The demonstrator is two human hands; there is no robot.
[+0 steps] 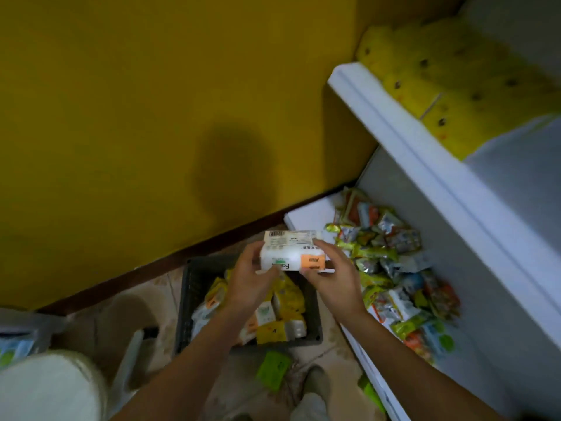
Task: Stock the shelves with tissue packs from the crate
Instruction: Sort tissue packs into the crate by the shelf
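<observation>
The picture is dim and looks a bit yellow all over. The yellow wall (121,117) gets darker toward the top left corner. A big, soft, round shadow (233,171) sits low on the wall, so the light seems to come from behind the person. The brightest thing is the white tissue pack (291,253), and light falls on its top face. The white shelf edge (425,165) looks pale blue. The shiny snack packets (394,268) are smeared and fuzzy. The white round thing (45,387) in the bottom left corner is very blurry. The inside of the crate (194,293) is dark. Straight lines bend near the edges.
</observation>
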